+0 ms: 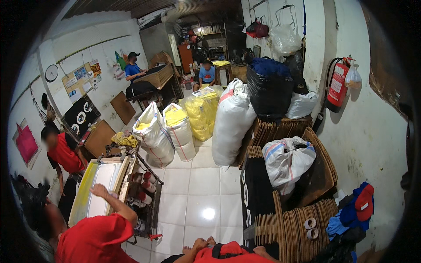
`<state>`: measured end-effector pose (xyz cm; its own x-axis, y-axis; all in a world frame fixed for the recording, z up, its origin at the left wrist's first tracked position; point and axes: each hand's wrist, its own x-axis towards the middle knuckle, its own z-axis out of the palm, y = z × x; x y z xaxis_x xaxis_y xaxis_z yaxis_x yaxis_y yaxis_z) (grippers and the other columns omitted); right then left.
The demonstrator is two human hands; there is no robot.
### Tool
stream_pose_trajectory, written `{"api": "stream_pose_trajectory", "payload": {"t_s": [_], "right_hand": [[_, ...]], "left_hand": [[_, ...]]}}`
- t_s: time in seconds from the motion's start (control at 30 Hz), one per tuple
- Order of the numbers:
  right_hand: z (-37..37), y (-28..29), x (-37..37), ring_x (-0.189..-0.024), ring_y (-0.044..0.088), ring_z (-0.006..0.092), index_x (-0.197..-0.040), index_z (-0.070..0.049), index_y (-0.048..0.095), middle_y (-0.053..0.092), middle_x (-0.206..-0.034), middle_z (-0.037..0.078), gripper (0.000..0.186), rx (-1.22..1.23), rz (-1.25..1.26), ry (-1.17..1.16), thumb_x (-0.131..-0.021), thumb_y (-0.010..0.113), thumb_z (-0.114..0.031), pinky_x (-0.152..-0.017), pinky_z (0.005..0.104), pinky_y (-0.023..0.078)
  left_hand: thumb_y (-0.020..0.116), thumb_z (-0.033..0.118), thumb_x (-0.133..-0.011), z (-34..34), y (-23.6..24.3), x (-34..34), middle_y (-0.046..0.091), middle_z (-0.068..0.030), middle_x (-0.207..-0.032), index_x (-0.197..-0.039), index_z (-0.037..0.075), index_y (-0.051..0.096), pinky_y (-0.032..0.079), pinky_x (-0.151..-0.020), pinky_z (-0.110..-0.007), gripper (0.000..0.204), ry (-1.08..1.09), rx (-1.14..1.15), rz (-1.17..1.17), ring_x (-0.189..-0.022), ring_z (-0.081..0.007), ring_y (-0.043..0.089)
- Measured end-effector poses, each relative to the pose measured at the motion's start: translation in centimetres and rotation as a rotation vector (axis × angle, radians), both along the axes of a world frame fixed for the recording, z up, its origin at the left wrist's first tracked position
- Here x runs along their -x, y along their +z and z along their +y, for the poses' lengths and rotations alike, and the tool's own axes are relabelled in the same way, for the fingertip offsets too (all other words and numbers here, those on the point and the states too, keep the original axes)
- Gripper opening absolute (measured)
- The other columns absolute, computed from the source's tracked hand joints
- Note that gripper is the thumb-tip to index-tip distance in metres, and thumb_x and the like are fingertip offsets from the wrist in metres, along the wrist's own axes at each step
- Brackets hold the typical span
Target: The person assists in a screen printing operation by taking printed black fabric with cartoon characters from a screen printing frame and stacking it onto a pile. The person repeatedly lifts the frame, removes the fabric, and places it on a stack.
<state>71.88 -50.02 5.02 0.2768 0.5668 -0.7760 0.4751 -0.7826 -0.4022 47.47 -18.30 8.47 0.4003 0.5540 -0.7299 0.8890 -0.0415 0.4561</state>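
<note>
Clock centred on wearer's lap: left hand (200, 243) at 10, finger closure cannot be told; right forearm (264, 251) at 3, its fingers out of sight, grip undetermined. Black cloth (255, 186) with white round prints hangs or lies at 1 (cannot tell which), beside cardboard sheets (291, 225) at 2 topped by tape rolls (311, 229); judged best: touch plain margins only, avoid rubbing prints. Farther: printing screen (90, 201) at 10, tall white sack (233, 125) at 12.
</note>
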Motion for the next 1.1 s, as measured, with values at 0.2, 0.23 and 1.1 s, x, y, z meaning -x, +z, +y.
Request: {"api": "stream_pose_trajectory", "payload": {"t_s": [0.2, 0.23, 1.1], "right_hand": [[0.6, -1.3, -0.3, -0.081, 0.062, 0.0192, -0.093, -0.007, 0.067, 0.065, -0.092, 0.01, 0.023, 0.059, 0.062, -0.201, -0.077, 0.057, -0.02, -0.068, 0.0334, 0.048], [0.9, -1.0, -0.4, -0.082, 0.062, 0.02, -0.092, -0.007, 0.066, 0.064, -0.094, 0.01, 0.022, 0.066, 0.06, -0.183, -0.078, 0.056, -0.021, -0.07, 0.0333, 0.048], [3.5, 1.3, -1.1, -0.08, 0.063, 0.02, -0.091, -0.01, 0.067, 0.065, -0.091, 0.007, 0.025, 0.009, -0.058, 0.031, -0.076, 0.054, -0.025, -0.065, 0.0333, 0.048]], "left_hand": [[0.061, 0.032, -0.064, 0.2, 0.2, 0.0, 0.064, -0.0212, -0.086, -0.087, 0.0, 0.066, 0.048, -0.076, -0.036, 0.04, 0.026, 0.047, 0.0, -0.085, -0.0307, 0.062], [0.061, 0.032, -0.064, 0.1, 0.2, 0.1, 0.064, -0.0211, -0.087, -0.087, 0.0, 0.066, 0.048, -0.077, -0.036, 0.04, 0.034, 0.055, -0.006, -0.085, -0.0309, 0.062], [0.066, 0.028, -0.072, 1.2, -0.1, 0.3, 0.065, -0.0158, -0.08, -0.085, -0.003, 0.065, 0.049, -0.069, -0.034, 0.034, 0.081, 0.036, 0.006, -0.074, -0.0239, 0.063]]}}
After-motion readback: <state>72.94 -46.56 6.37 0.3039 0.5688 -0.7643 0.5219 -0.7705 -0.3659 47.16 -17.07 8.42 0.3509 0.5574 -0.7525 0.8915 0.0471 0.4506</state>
